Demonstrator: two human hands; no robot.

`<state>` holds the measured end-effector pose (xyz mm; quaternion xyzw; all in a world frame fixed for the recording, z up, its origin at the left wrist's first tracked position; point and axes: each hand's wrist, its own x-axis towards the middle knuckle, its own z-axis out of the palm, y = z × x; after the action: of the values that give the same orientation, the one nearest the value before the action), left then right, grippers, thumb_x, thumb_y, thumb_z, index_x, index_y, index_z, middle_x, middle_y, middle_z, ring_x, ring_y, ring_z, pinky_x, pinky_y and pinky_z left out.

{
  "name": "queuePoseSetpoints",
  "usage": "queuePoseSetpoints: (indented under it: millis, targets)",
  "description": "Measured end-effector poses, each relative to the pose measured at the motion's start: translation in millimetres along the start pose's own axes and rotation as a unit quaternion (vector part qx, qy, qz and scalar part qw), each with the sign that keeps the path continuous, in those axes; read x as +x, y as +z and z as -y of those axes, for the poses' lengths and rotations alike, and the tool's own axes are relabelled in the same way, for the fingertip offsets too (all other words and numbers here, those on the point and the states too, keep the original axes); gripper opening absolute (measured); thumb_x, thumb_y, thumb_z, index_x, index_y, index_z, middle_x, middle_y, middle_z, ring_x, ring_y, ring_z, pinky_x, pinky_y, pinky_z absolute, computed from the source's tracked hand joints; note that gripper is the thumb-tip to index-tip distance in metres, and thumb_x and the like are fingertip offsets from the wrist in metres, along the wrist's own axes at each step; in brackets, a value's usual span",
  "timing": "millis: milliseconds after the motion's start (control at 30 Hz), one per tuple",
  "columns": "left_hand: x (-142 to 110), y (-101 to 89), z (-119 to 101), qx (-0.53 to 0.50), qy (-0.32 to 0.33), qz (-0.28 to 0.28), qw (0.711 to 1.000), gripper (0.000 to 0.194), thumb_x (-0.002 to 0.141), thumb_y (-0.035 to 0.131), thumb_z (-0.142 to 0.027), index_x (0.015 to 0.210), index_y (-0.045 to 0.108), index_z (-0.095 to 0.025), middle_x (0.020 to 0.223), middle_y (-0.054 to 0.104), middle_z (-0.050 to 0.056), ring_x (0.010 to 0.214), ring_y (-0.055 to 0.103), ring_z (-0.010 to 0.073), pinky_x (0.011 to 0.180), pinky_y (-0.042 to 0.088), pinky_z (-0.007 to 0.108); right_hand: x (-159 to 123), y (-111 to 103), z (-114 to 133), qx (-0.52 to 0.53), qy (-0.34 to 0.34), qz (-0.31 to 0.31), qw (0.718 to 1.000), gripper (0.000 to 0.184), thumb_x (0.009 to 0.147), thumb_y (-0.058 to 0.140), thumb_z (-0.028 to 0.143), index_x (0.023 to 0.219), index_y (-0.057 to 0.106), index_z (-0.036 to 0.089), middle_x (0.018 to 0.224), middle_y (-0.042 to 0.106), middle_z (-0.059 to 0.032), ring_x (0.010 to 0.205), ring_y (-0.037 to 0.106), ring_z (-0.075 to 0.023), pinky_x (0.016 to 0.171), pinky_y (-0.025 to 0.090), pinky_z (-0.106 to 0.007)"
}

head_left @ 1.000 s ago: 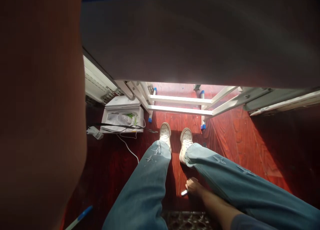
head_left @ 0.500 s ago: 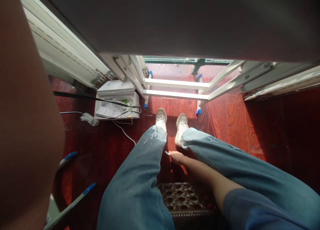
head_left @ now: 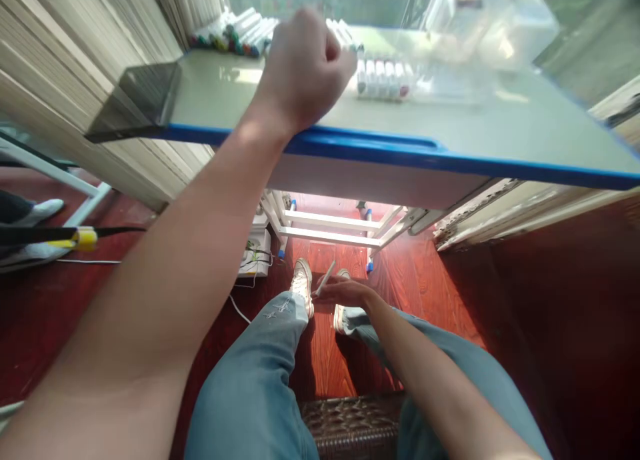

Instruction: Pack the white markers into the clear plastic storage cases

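The head view looks down past a desk point(head_left: 500, 137) with a pale greenish top and a blue edge. The left hand point(head_left: 310, 67) is raised over the near side of the desk, its fingers curled into a fist; whether anything is inside it, I cannot tell. The right hand point(head_left: 345, 292) is low between the knees, below the desk and above the reddish wooden floor point(head_left: 425, 280), its fingers closed around a slim white marker point(head_left: 327, 275). The marker slants upward out of the grip, in front of the shoes point(head_left: 302, 285); which fingers pinch it is not clear.

On the desk, a pile of loose markers point(head_left: 240, 35) with coloured ends lies behind and to the left of the fist. Just right of the fist, a neat row of markers point(head_left: 384, 79) lies side by side, slightly blurred. Near the far right edge is a clear plastic container point(head_left: 520, 30), also blurred. A dark see-through panel point(head_left: 137, 103) covers the desk's left corner.

Underneath, a white frame point(head_left: 330, 237) with blue feet stands on the floor, and a white box point(head_left: 259, 253) with cables sits beside it. A woven brown seat point(head_left: 350, 423) shows between the jeans point(head_left: 255, 373).
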<state>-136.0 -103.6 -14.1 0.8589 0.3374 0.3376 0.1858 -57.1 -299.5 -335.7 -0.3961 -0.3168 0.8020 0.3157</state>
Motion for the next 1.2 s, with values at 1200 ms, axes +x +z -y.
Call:
queuePoseSetpoints:
  millis: [1200]
  targets:
    - [-29.7,-26.8,-6.1,0.023,-0.03,0.019,0.999,0.041,0.086,0.048,-0.031,0.055,0.023,-0.02,0.056,0.018,-0.004,0.054,0.024,0.0099,0.054,0.022,0.027,-248.3,99.9,267.0,-0.516,-0.186,-0.202,0.811,0.026,0.093,0.061,0.038,0.089,0.075,0.017,0.075,0.069,-0.0039,0.064,0.057,-0.0128,0.055,0.041,-0.022]
